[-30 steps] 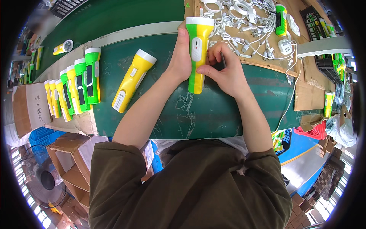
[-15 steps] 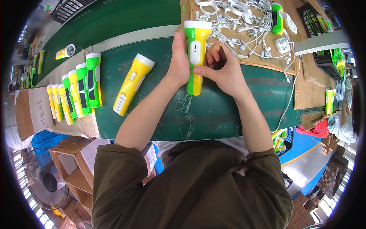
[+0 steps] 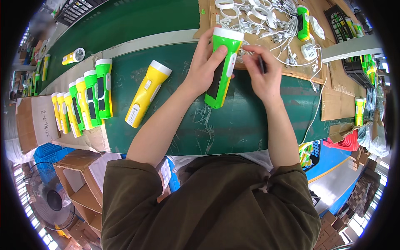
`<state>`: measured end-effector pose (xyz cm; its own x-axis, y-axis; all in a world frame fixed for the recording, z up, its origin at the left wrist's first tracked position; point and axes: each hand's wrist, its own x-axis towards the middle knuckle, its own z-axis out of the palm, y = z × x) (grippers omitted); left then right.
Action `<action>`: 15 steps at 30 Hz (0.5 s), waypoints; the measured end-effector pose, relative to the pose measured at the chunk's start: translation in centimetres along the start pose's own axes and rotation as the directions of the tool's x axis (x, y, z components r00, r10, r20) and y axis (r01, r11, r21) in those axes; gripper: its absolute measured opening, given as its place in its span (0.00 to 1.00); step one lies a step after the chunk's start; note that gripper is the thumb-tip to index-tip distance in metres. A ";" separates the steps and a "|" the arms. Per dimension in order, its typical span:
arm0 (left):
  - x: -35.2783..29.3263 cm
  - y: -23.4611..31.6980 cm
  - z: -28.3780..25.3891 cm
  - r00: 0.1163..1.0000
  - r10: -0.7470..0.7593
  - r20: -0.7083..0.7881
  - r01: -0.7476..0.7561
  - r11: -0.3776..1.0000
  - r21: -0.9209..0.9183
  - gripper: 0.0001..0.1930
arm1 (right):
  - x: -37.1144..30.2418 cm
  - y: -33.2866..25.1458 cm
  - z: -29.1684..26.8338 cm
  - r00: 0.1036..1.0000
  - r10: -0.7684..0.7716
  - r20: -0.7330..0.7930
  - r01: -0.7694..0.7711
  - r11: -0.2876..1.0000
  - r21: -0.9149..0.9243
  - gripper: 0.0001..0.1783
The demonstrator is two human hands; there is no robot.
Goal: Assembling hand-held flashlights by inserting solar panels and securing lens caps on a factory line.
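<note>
A green and yellow flashlight (image 3: pixel 228 62) with a white head is gripped in my left hand (image 3: pixel 201 68). Its green face with a long dark panel is turned up, and my thumb presses near the head. Just right of it is my right hand (image 3: pixel 266 77), fingers curled around a thin dark piece (image 3: pixel 262 64) whose kind I cannot make out. That hand looks apart from the flashlight. To the left, a yellow flashlight (image 3: pixel 148 91) with a white head lies on the green work surface (image 3: pixel 237 129).
A row of flashlights (image 3: pixel 103 88) leans at the left by a cardboard flap (image 3: pixel 45 118). Another flashlight (image 3: pixel 73 56) lies beyond. White cables (image 3: pixel 266 21) cover a board at the back right, beside a green flashlight (image 3: pixel 303 23) and a white plug adapter (image 3: pixel 308 51).
The flashlight has been rolled in my left hand: its white side panel faced up before, now the dark panel does. My right hand has come off it and moved right.
</note>
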<state>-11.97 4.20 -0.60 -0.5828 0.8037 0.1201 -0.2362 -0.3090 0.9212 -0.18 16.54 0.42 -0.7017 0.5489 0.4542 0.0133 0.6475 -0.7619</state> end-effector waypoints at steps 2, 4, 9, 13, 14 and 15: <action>0.3 -0.2 -1.0 0.999 -0.038 0.032 0.037 0.999 0.029 0.24 | -0.3 -0.4 0.8 1.000 0.004 0.001 -0.004 0.998 0.068 0.14; 0.4 -0.3 -1.0 0.998 -0.037 0.050 0.034 0.997 0.064 0.21 | -0.4 -0.2 1.0 1.000 0.015 0.017 -0.018 0.989 0.149 0.19; 0.4 0.5 -1.0 0.991 -0.092 0.100 0.087 0.995 0.050 0.21 | 0.7 -1.2 0.3 0.994 0.102 0.031 -0.107 0.928 0.357 0.19; 0.2 2.5 0.2 0.946 -0.232 0.227 0.191 0.963 0.189 0.29 | 2.0 -2.4 -1.9 0.995 0.088 0.049 -0.099 0.952 0.290 0.20; 0.1 2.4 0.3 0.972 -0.116 0.205 0.033 0.930 0.367 0.31 | 2.3 -3.8 -2.5 0.988 0.128 0.085 -0.145 0.962 0.231 0.27; -0.2 2.6 1.1 0.978 0.005 0.209 -0.117 0.841 0.528 0.33 | 2.5 -4.6 -3.2 0.989 0.131 0.067 -0.143 0.962 0.231 0.27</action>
<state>-11.65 3.81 2.18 -0.4087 0.8905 0.1998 0.2801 -0.0860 0.9561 0.29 16.70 6.55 -0.7398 0.5928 0.3184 -0.0514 0.4221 -0.9051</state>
